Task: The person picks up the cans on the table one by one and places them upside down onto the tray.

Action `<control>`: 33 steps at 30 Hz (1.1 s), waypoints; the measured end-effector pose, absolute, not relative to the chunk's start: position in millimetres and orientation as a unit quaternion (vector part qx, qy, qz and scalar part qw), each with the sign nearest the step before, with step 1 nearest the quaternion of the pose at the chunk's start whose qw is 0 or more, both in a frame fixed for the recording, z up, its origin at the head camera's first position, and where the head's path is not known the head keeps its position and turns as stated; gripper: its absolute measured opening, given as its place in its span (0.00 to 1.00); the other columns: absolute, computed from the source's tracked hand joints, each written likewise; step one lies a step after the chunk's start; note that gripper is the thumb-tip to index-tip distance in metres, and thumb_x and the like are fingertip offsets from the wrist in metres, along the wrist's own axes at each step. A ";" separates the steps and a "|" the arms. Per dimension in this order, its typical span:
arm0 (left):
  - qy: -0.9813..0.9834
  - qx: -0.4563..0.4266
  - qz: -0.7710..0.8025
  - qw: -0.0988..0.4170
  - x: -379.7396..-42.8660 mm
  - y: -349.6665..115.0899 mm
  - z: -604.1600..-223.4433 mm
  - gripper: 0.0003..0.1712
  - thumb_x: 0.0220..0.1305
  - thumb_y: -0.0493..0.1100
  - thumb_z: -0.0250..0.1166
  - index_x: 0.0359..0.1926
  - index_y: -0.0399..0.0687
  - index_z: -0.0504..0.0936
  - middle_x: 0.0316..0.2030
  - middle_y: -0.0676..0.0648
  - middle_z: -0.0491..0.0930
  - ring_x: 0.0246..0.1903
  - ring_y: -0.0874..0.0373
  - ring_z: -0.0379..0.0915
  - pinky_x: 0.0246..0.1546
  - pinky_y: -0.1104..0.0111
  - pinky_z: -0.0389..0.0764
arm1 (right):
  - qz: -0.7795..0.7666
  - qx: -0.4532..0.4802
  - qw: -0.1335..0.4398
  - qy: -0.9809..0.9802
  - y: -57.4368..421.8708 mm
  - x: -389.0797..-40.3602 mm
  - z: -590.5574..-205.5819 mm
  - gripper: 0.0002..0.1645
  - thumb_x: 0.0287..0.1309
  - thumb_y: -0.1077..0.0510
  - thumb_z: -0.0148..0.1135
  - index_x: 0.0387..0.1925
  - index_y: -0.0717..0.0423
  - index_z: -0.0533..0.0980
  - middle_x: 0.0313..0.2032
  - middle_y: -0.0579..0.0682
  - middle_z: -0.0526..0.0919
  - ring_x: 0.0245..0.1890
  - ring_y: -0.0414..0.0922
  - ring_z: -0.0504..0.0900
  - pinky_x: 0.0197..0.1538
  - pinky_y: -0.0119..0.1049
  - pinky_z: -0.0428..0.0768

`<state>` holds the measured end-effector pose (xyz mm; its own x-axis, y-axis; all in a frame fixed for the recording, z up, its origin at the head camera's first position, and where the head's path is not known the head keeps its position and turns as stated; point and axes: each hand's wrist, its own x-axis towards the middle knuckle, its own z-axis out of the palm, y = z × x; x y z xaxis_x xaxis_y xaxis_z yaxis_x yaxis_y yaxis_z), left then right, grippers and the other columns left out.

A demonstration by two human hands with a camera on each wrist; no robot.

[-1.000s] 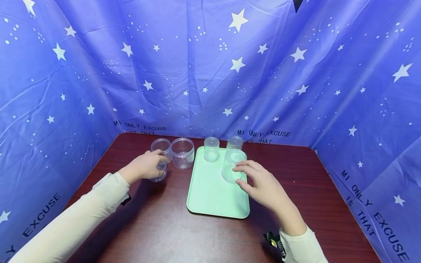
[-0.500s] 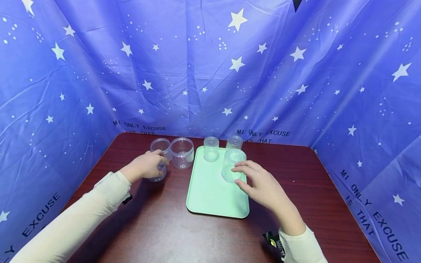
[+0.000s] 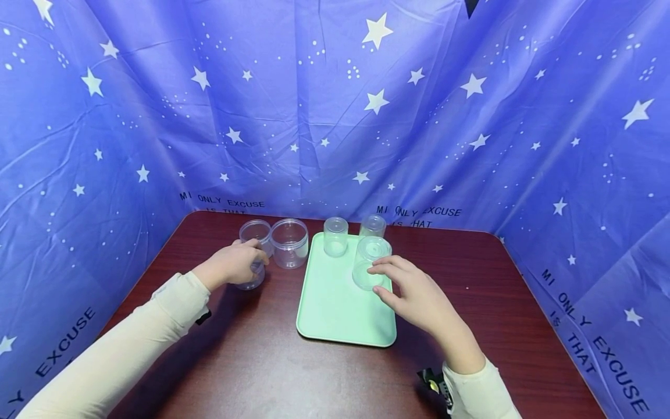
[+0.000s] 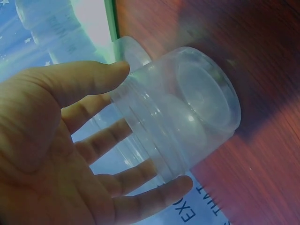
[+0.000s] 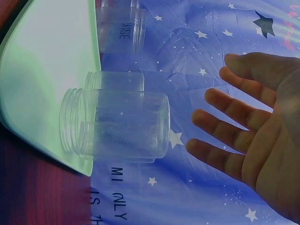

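My left hand (image 3: 232, 265) is around the threaded rim of a clear plastic jar (image 4: 201, 103), which stands upright, mouth up, on the table. In the left wrist view the thumb lies on one side of that rim and the fingers spread along the other. My right hand (image 3: 419, 294) hovers over the right edge of the green tray (image 3: 342, 320), fingers loosely bent and holding nothing. Just beyond its fingertips a larger clear jar (image 5: 126, 124) stands upside down on the tray, a gap showing between them in the right wrist view.
Two more upright clear jars, a rear one (image 3: 255, 230) and a wide one (image 3: 289, 244), stand left of the tray. Two smaller inverted jars, one left (image 3: 335, 237) and one right (image 3: 373, 226), are at its far end. A starry blue curtain (image 3: 314, 116) encloses the dark red table (image 3: 272, 372).
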<state>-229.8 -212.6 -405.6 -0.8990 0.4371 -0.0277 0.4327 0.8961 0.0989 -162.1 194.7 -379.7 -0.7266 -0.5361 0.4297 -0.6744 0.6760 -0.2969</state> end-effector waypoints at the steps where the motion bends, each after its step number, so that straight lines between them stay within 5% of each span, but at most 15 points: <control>1: 0.973 0.224 0.046 0.027 -230.3 -212.9 -405.7 0.22 0.47 0.41 0.76 0.48 0.54 0.89 0.50 0.48 0.77 0.44 0.40 0.74 0.44 0.51 0.81 | 0.222 0.335 0.154 -0.903 194.7 -162.2 -379.7 0.20 0.60 0.54 0.73 0.54 0.46 0.82 0.56 0.44 0.81 0.59 0.44 0.81 0.56 0.45 0.81; 33: 0.968 0.240 0.039 0.061 -234.9 -213.6 -402.6 0.21 0.50 0.41 0.77 0.49 0.52 0.88 0.58 0.42 0.78 0.51 0.38 0.74 0.54 0.48 0.78 | 0.214 0.331 0.147 -0.907 196.2 -159.1 -374.4 0.20 0.60 0.54 0.72 0.54 0.47 0.82 0.54 0.43 0.82 0.51 0.40 0.81 0.51 0.43 0.81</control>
<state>-234.9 -213.6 -402.6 -0.8771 0.4700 -0.0991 0.4605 0.8815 0.1044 -159.1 196.2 -374.4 -0.7382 -0.5369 0.4083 -0.6629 0.6896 -0.2917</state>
